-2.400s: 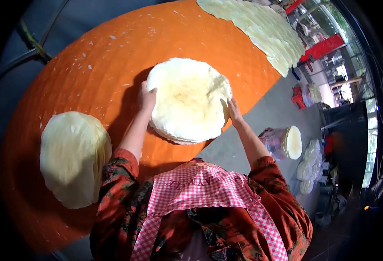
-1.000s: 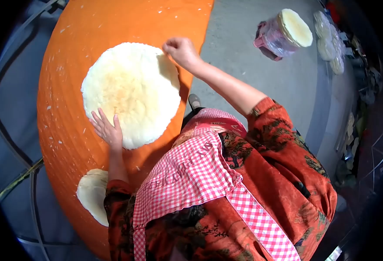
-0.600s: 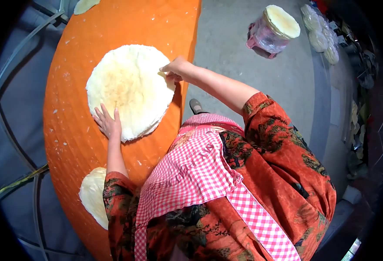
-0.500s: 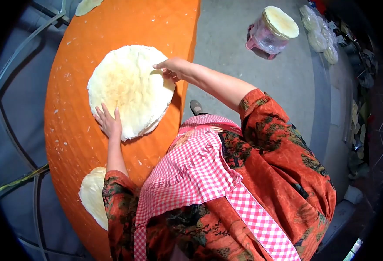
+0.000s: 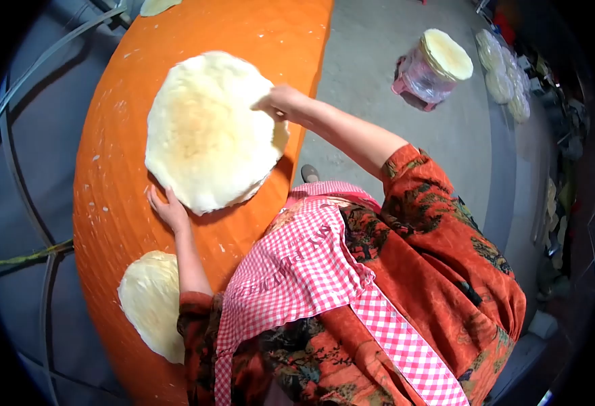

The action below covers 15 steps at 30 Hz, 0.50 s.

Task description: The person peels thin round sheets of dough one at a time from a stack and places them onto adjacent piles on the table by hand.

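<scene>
A stack of large, round, pale flatbreads lies on the orange table cover. The top one has a light brown patch in its middle. My right hand pinches the upper right edge of a flatbread, and that edge is lifted and slightly blurred. At the lower left rim of the stack is my left hand, its fingers apart, the fingertips at or just under the edge. Nearer my left sleeve lies a second pale flatbread pile, partly hidden by my forearm.
On the grey floor to the right stands a plastic-wrapped flatbread stack on a pink stool. Bagged flatbreads lie beyond it. Another flatbread edge shows at the top left. Metal bars run left of the table.
My left hand has slid off the top of the bread down to its lower left rim. My right hand now has hold of the edge, and the top flatbread has shifted. The view has moved slightly.
</scene>
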{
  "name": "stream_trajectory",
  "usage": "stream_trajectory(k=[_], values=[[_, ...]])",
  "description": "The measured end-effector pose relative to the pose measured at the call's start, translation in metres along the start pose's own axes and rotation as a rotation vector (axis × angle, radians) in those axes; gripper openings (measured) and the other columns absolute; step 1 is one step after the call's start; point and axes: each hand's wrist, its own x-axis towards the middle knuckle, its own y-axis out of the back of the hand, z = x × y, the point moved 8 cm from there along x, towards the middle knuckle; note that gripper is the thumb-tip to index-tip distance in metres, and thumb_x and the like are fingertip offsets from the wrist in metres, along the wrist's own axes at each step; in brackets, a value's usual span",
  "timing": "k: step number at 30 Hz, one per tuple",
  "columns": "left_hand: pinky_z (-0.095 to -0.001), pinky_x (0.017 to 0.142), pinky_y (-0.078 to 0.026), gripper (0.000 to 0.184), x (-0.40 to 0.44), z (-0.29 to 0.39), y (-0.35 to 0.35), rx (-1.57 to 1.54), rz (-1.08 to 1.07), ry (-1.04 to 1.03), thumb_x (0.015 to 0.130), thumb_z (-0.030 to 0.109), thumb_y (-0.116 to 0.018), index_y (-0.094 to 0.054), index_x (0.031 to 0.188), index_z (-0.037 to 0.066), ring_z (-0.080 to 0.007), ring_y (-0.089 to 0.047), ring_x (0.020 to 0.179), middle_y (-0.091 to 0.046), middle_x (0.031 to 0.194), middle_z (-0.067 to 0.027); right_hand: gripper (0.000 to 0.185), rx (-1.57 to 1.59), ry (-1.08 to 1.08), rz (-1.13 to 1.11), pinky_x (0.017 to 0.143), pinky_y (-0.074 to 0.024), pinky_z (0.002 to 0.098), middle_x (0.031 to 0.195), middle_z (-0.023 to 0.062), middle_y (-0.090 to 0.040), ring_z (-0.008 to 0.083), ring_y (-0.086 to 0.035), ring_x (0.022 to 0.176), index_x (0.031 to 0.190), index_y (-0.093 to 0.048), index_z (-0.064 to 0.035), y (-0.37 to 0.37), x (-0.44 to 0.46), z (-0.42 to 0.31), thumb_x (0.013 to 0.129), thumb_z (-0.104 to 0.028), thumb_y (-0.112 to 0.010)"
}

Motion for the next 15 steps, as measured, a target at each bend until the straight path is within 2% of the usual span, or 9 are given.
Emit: stream_trajectory(k=[1, 3, 4, 7, 8, 9, 11, 13, 15], values=[[-0.0391, 0.102, -0.034, 0.049, -0.010, -0.007, 0.007, 0.079, 0.068, 0.066, 0.090, 0.024, -0.058, -0.043, 0.132, 0.002, -0.0311, -0.035, 0.128, -0.034, 0.140, -0.0176, 0.015, 0.005, -0.120, 0.068, 0.040, -0.0283, 0.0269, 0.054, 0.0017, -0.050, 0.0119, -0.041, 0.042, 0.066, -0.060, -0.0042, 0.010, -0.001, 0.023, 0.076, -0.010, -0.069], [-0.0370, 0.092, -0.041, 0.047, -0.033, -0.011, 0.013, -0.026, 0.083, 0.250, 0.088, 0.020, -0.062, -0.045, 0.128, 0.002, -0.0268, -0.048, 0.109, -0.041, 0.131, -0.0164, 0.013, 0.001, -0.183, 0.270, 0.041, -0.0348, 0.0272, 0.062, 0.0048, -0.056, 0.0140, -0.047, 0.046, 0.077, -0.062, -0.0029, 0.019, -0.006, 0.038, 0.075, -0.013, -0.070], [-0.0347, 0.082, -0.044, 0.044, -0.041, -0.024, 0.015, -0.081, 0.143, 0.232, 0.087, 0.017, -0.065, -0.048, 0.125, 0.001, -0.0218, -0.051, 0.092, -0.046, 0.120, -0.0149, 0.016, -0.006, -0.214, 0.366, 0.042, -0.0380, 0.0273, 0.067, 0.0064, -0.059, 0.0151, -0.051, 0.048, 0.083, -0.063, -0.0023, 0.020, -0.006, 0.043, 0.075, -0.015, -0.070], [-0.0315, 0.079, -0.044, 0.034, -0.075, -0.025, 0.019, -0.291, 0.155, 0.333, 0.089, 0.012, -0.061, -0.049, 0.119, 0.000, -0.0182, -0.052, 0.086, -0.056, 0.099, -0.0101, 0.034, 0.061, -0.193, 0.215, 0.046, -0.0462, 0.0301, 0.081, 0.0098, -0.062, 0.0184, -0.058, 0.058, 0.100, -0.060, -0.0001, -0.009, -0.013, 0.014, 0.073, -0.017, -0.072], [-0.0278, 0.072, -0.045, 0.028, -0.084, -0.019, 0.019, -0.375, 0.135, 0.365, 0.090, 0.010, -0.058, -0.049, 0.114, 0.000, -0.0153, -0.052, 0.078, -0.056, 0.091, -0.0076, 0.040, 0.003, -0.199, 0.251, 0.049, -0.0488, 0.0317, 0.085, 0.0106, -0.063, 0.0189, -0.061, 0.063, 0.107, -0.058, 0.0009, -0.014, -0.013, 0.007, 0.073, -0.015, -0.070], [-0.0244, 0.063, -0.044, 0.021, -0.099, -0.014, 0.015, -0.524, 0.120, 0.452, 0.091, 0.010, -0.056, -0.051, 0.109, 0.002, -0.0122, -0.051, 0.070, -0.056, 0.086, -0.0063, 0.039, -0.007, -0.173, 0.204, 0.051, -0.0503, 0.0323, 0.086, 0.0108, -0.063, 0.0196, -0.062, 0.065, 0.107, -0.058, 0.0010, -0.024, -0.011, -0.002, 0.073, -0.014, -0.070], [-0.0234, 0.059, -0.043, 0.015, -0.119, -0.009, 0.005, -0.632, 0.069, 0.506, 0.092, 0.013, -0.054, -0.052, 0.104, 0.005, -0.0096, -0.050, 0.064, -0.055, 0.078, -0.0025, 0.039, -0.025, -0.130, 0.121, 0.055, -0.0533, 0.0336, 0.087, 0.0113, -0.063, 0.0212, -0.064, 0.069, 0.108, -0.057, 0.0013, -0.041, 0.004, -0.020, 0.073, -0.012, -0.068], [-0.0232, 0.056, -0.045, 0.010, -0.137, -0.003, -0.008, -0.738, 0.006, 0.594, 0.093, 0.012, -0.052, -0.055, 0.098, 0.004, -0.0107, -0.052, 0.060, -0.056, 0.075, -0.0041, 0.034, 0.039, -0.046, 0.013, 0.064, -0.0579, 0.0390, 0.092, 0.0135, -0.063, 0.0262, -0.066, 0.078, 0.105, -0.056, 0.0023, -0.066, 0.027, -0.048, 0.074, -0.009, -0.065], [-0.0235, 0.056, -0.046, 0.009, -0.150, 0.016, -0.021, -0.810, -0.065, 0.671, 0.092, 0.010, -0.053, -0.056, 0.096, 0.004, -0.0116, -0.055, 0.060, -0.058, 0.075, -0.0048, 0.032, 0.085, 0.039, -0.003, 0.062, -0.0579, 0.0407, 0.090, 0.0158, -0.062, 0.0288, -0.066, 0.080, 0.104, -0.055, 0.0034, -0.099, 0.038, -0.091, 0.075, -0.007, -0.064]])
